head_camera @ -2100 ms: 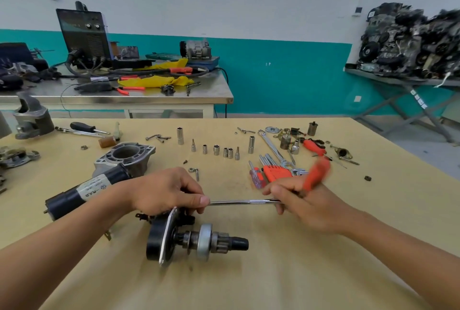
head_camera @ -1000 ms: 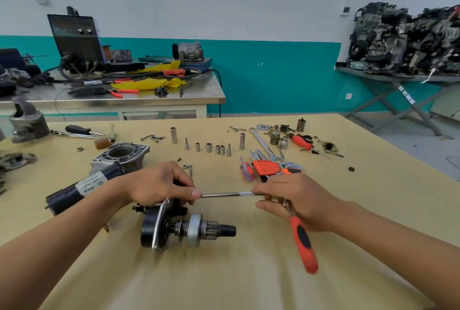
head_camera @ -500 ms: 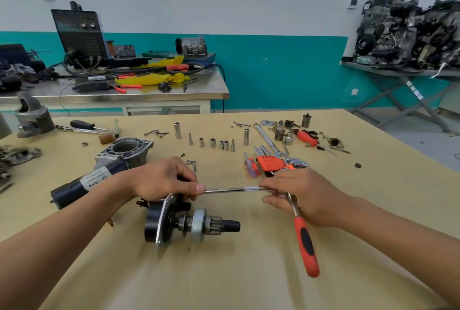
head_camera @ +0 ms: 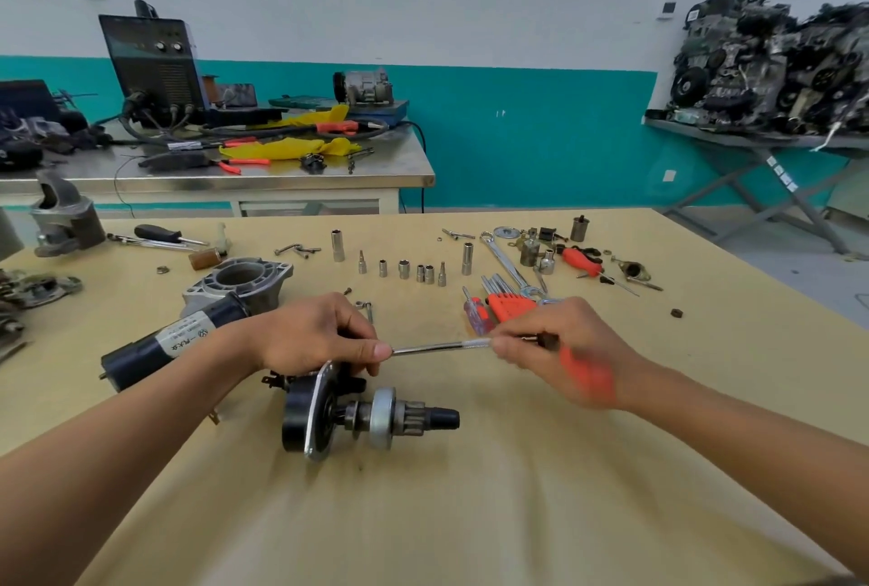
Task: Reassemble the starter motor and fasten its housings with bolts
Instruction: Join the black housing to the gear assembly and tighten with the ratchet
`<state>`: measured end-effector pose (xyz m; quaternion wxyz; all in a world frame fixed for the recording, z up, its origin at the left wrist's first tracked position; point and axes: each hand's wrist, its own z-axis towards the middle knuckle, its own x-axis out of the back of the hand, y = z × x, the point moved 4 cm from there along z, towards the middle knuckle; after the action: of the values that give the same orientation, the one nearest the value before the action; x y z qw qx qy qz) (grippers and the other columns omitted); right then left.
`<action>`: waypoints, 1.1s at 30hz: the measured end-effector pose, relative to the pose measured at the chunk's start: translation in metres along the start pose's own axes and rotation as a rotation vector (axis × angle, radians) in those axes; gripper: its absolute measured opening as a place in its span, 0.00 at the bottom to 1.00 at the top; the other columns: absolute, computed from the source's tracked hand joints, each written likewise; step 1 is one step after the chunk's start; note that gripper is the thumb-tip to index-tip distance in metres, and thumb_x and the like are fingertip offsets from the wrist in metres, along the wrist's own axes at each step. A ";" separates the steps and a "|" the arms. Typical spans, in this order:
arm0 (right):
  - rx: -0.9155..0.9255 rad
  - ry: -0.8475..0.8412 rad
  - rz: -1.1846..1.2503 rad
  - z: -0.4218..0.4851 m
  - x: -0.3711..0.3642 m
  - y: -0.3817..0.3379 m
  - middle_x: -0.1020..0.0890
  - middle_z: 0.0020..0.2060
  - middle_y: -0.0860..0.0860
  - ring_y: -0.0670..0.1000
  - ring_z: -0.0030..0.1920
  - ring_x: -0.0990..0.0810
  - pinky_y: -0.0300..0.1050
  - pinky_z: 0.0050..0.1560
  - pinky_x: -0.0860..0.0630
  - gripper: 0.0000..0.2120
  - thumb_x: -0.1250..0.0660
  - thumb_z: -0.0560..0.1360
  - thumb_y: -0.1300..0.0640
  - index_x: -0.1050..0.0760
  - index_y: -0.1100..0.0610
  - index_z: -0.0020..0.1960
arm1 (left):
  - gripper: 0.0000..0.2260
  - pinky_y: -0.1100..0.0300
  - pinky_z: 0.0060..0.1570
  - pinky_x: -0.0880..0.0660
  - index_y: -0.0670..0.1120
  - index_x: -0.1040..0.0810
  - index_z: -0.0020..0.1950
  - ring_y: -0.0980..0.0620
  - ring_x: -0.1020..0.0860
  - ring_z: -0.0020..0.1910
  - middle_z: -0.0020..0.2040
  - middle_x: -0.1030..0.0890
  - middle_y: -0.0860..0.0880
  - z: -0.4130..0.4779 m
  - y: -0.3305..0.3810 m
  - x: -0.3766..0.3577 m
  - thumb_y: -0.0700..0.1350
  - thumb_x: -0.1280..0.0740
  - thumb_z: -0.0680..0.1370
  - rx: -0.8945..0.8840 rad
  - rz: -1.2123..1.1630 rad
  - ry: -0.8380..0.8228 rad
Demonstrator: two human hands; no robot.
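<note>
A black starter motor part [head_camera: 329, 411] with a steel plate and pinion gear lies on the wooden table [head_camera: 470, 515], shaft pointing right. My left hand [head_camera: 310, 336] rests on its top edge and pinches the tip of a long steel extension bar [head_camera: 437, 345]. At the bar's other end, my right hand [head_camera: 559, 350] grips a ratchet with a red handle [head_camera: 588, 373], which is blurred. Behind my left wrist sit a black labelled motor cylinder [head_camera: 174, 345] and a grey aluminium housing [head_camera: 240, 279].
Several sockets [head_camera: 404, 268] stand in a row further back. A red hex key set [head_camera: 508, 303], a spanner [head_camera: 508, 263], red pliers [head_camera: 580, 261] and loose small parts lie at the back right. A cast housing [head_camera: 66, 218] stands far left. A cluttered steel bench [head_camera: 225, 176] sits beyond.
The red ratchet handle has swung up from pointing down toward me to lying across my right hand. My left hand and the motor part stayed where they were.
</note>
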<state>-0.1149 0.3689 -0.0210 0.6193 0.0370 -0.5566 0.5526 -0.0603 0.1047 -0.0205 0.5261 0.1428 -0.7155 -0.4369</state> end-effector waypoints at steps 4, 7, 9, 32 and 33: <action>-0.957 -0.181 0.860 -0.004 -0.020 0.009 0.24 0.27 0.53 0.45 0.19 0.36 0.35 0.17 0.40 0.14 0.32 0.79 0.47 0.20 0.59 0.47 | 0.10 0.61 0.42 0.24 0.45 0.13 0.44 0.53 0.19 0.39 0.39 0.15 0.46 0.002 -0.002 0.003 0.52 0.26 0.73 -0.002 0.001 0.023; -0.482 -0.065 0.430 0.000 -0.010 0.004 0.22 0.26 0.50 0.46 0.21 0.32 0.37 0.22 0.36 0.15 0.32 0.78 0.46 0.18 0.55 0.40 | 0.09 0.63 0.40 0.25 0.48 0.14 0.39 0.55 0.21 0.36 0.35 0.18 0.50 0.001 -0.002 0.004 0.51 0.27 0.74 -0.004 -0.015 0.023; 0.082 0.041 -0.224 -0.006 0.003 -0.008 0.19 0.29 0.47 0.46 0.28 0.25 0.38 0.30 0.31 0.12 0.32 0.78 0.46 0.16 0.50 0.41 | 0.11 0.64 0.39 0.27 0.52 0.16 0.35 0.57 0.24 0.34 0.32 0.21 0.53 0.001 -0.002 0.002 0.51 0.30 0.77 -0.006 -0.012 0.005; -0.185 -0.055 0.011 -0.017 -0.007 -0.007 0.28 0.24 0.42 0.41 0.27 0.30 0.36 0.32 0.36 0.16 0.37 0.82 0.50 0.16 0.56 0.42 | 0.19 0.65 0.30 0.32 0.45 0.24 0.27 0.54 0.32 0.25 0.25 0.30 0.50 0.008 -0.003 0.010 0.51 0.29 0.76 0.023 -0.014 0.085; -0.137 -0.036 0.013 -0.017 -0.008 -0.010 0.29 0.24 0.45 0.44 0.28 0.32 0.36 0.31 0.37 0.17 0.37 0.82 0.51 0.17 0.61 0.42 | 0.20 0.64 0.31 0.31 0.44 0.23 0.28 0.54 0.31 0.26 0.25 0.28 0.50 0.007 -0.003 0.010 0.53 0.30 0.76 0.017 0.020 0.155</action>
<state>-0.0948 0.3713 -0.0276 0.6068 0.0009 -0.6041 0.5165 -0.0710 0.0992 -0.0172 0.5829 0.1732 -0.6778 -0.4132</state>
